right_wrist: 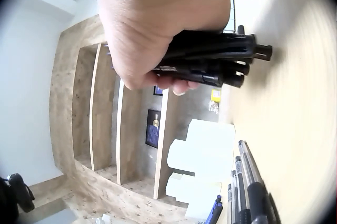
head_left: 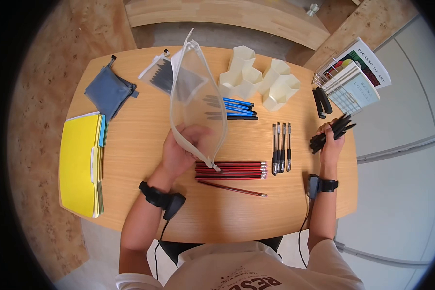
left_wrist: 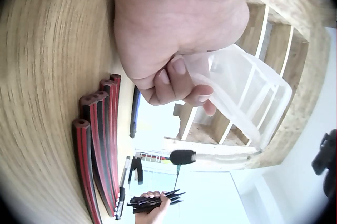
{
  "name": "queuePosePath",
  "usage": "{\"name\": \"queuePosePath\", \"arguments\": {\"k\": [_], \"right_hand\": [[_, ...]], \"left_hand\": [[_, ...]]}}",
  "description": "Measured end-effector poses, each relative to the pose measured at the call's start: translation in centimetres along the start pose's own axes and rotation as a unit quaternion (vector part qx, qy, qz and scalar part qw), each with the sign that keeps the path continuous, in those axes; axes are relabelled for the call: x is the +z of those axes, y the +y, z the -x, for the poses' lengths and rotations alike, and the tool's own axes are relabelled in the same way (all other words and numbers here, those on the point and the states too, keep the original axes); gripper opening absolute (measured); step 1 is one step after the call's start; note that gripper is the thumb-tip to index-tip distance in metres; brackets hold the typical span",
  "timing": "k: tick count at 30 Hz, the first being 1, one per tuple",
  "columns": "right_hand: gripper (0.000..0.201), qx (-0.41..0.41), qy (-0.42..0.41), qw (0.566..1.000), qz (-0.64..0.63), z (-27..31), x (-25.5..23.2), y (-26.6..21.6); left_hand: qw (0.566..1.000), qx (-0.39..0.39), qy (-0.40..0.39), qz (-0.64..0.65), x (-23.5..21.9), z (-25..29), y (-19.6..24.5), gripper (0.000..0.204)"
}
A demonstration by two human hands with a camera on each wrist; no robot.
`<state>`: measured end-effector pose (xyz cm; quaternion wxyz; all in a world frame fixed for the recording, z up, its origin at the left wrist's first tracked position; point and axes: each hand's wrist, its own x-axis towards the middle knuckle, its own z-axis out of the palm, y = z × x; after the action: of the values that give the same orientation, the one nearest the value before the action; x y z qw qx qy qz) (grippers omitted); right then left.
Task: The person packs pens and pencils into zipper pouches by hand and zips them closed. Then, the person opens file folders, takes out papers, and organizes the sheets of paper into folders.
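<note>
My left hand (head_left: 177,153) holds a translucent zipper pouch (head_left: 198,96) by its lower edge, its mouth gaping wide above the table. In the left wrist view, curled fingers (left_wrist: 174,84) grip the pouch's clear side (left_wrist: 247,90). At the table's right side, my right hand (head_left: 330,145) grips a bundle of black pens (head_left: 342,126), their clicker ends (right_wrist: 242,50) showing in the right wrist view. Below the pouch, red-and-black pencils (head_left: 241,170) lie in a row, one pencil (head_left: 232,188) apart from them. Clear-barrelled pens (head_left: 281,150) lie between the pencils and my right hand.
Blue and black pens (head_left: 239,108) lie behind the pencils, near cream hexagonal holders (head_left: 241,77). A black stapler (head_left: 322,103) stands by a wire rack (head_left: 340,99) of books. To the left are yellow folders (head_left: 77,164), a dark blue pouch (head_left: 108,89) and a clear zip bag (head_left: 159,72).
</note>
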<state>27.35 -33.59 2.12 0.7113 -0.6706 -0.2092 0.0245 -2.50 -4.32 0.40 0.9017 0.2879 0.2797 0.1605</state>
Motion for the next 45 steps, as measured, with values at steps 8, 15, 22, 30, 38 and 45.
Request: {"name": "queuePosePath", "arguments": {"k": [8, 15, 22, 30, 38, 45], "right_hand": [[0.019, -0.010, 0.007, 1.000, 0.010, 1.5, 0.2, 1.9], [0.020, -0.039, 0.051, 0.998, -0.014, 1.4, 1.0, 1.2], [0.016, -0.011, 0.051, 0.998, -0.036, 1.1, -0.1, 2.8], [0.013, -0.049, 0.061, 0.995, -0.063, 1.6, 1.2, 0.7], [0.013, -0.045, 0.067, 0.995, -0.061, 2.1, 2.0, -0.5], [0.010, -0.023, 0.073, 0.996, -0.036, 1.9, 2.0, 0.0]], "left_hand": [[0.996, 0.010, -0.083, -0.020, -1.7, -0.6, -0.5, 0.067], [0.996, 0.015, -0.088, -0.028, -2.1, -0.7, -0.5, 0.066], [0.991, 0.025, -0.127, -0.025, -2.6, -0.8, -0.6, 0.064], [0.990, 0.012, -0.138, -0.017, -2.9, -0.9, -0.6, 0.063], [0.992, 0.020, -0.116, -0.038, -2.0, -0.3, -0.3, 0.061], [0.989, 0.018, -0.146, -0.031, -3.5, -1.1, -0.9, 0.063]]}}
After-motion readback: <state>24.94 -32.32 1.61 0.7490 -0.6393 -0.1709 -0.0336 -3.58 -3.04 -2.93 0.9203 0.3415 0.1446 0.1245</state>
